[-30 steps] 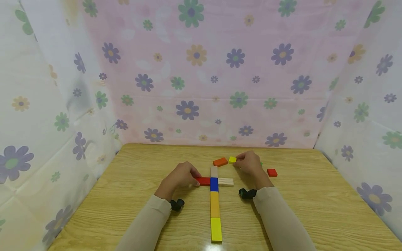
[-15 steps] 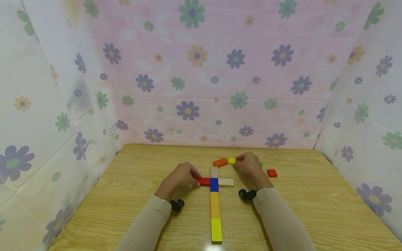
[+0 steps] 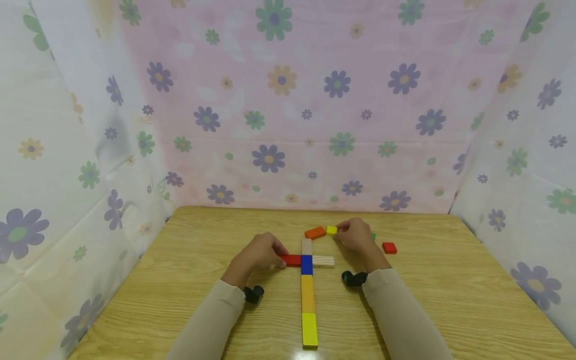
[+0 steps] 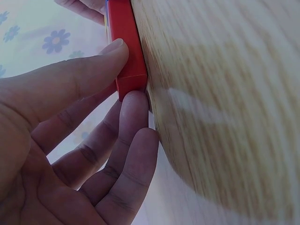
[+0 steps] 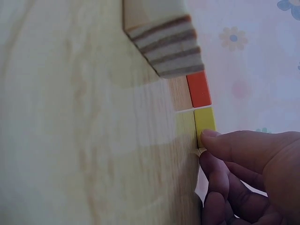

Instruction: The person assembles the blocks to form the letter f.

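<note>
In the head view my left hand grips the left end of a red block. The left wrist view shows thumb and fingers on that red block, which lies on the table. My right hand pinches a small yellow block farther back, also seen in the right wrist view as a yellow block. Close to its left lies an orange block. The red block meets a blue block, with a pale wood-grain block on the blue one's right side.
A beige block lies behind the blue one; an amber block and a long yellow block extend toward me. A small red block lies right of my right hand, and a green block is partly hidden behind it.
My right hand and the small yellow block have edged slightly left, narrowing the gap to the orange block. My left hand stays on the red block.
</note>
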The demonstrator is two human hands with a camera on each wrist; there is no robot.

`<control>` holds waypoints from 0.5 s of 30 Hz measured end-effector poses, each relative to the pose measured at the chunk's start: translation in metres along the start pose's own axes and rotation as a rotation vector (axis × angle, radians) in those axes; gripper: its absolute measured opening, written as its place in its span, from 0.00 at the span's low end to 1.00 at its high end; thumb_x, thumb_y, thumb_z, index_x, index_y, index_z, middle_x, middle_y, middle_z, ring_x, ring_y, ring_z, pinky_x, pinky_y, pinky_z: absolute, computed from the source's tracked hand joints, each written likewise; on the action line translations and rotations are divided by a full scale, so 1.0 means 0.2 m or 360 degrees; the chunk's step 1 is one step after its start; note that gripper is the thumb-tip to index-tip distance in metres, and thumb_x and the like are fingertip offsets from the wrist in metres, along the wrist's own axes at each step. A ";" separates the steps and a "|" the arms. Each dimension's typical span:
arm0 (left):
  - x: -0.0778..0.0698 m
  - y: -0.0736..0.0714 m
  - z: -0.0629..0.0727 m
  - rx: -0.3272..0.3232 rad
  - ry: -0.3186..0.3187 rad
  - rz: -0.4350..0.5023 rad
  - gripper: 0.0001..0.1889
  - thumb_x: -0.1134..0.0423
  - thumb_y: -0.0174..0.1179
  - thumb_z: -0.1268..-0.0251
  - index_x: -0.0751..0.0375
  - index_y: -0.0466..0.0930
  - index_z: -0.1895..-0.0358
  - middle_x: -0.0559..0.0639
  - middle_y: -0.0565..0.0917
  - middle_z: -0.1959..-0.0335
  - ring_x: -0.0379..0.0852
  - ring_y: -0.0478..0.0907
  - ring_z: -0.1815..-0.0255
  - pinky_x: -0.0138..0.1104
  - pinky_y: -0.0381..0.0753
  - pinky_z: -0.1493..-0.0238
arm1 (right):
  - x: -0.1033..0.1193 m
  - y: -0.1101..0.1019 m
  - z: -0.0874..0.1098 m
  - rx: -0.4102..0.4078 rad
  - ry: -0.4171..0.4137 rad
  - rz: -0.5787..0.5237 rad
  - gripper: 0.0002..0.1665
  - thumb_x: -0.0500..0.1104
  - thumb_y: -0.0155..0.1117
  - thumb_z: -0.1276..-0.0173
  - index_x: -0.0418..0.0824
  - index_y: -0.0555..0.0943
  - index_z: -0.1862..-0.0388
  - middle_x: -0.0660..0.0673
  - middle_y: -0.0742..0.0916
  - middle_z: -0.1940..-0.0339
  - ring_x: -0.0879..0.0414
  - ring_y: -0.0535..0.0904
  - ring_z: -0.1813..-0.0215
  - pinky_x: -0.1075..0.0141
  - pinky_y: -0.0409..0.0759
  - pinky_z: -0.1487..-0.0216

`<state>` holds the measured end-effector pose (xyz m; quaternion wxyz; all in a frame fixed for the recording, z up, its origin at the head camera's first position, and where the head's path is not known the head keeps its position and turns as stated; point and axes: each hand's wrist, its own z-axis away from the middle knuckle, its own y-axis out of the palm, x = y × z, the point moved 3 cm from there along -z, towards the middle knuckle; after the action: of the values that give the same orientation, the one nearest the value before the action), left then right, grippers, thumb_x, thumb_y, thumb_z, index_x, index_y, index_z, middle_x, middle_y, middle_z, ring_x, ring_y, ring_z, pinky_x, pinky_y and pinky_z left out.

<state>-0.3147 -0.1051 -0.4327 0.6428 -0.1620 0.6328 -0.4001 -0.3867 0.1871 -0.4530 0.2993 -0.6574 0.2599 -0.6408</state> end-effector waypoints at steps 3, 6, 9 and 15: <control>0.00 0.00 0.00 0.0001 0.0002 0.0000 0.10 0.66 0.77 0.43 0.51 0.92 0.58 0.43 0.88 0.59 0.49 0.81 0.50 0.51 0.81 0.40 | 0.00 0.00 0.00 -0.0004 0.0005 -0.0007 0.23 0.46 0.74 0.32 0.37 0.87 0.42 0.38 0.89 0.49 0.44 0.84 0.48 0.49 0.83 0.44; 0.00 0.00 0.00 0.0004 0.0002 -0.0004 0.10 0.66 0.77 0.43 0.52 0.92 0.58 0.43 0.88 0.59 0.49 0.81 0.50 0.50 0.82 0.41 | 0.00 0.00 0.00 -0.0008 -0.0001 -0.0013 0.23 0.45 0.75 0.33 0.37 0.87 0.42 0.38 0.89 0.49 0.44 0.84 0.48 0.50 0.84 0.44; 0.00 0.00 0.00 0.0007 0.0006 -0.0018 0.10 0.66 0.77 0.43 0.52 0.93 0.58 0.44 0.89 0.59 0.48 0.81 0.51 0.49 0.82 0.42 | 0.00 0.00 0.00 -0.0014 -0.0010 -0.0015 0.23 0.45 0.75 0.33 0.36 0.87 0.43 0.38 0.89 0.50 0.45 0.84 0.49 0.51 0.84 0.46; 0.00 0.00 0.00 0.0007 0.0019 -0.0031 0.10 0.66 0.78 0.44 0.54 0.92 0.58 0.45 0.89 0.59 0.48 0.81 0.52 0.49 0.83 0.43 | 0.00 0.00 0.00 -0.0018 -0.0013 -0.0016 0.23 0.45 0.75 0.33 0.37 0.87 0.42 0.38 0.89 0.50 0.45 0.84 0.49 0.51 0.84 0.45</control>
<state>-0.3156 -0.1046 -0.4324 0.6354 -0.1644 0.6342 -0.4087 -0.3863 0.1876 -0.4540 0.2934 -0.6630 0.2588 -0.6383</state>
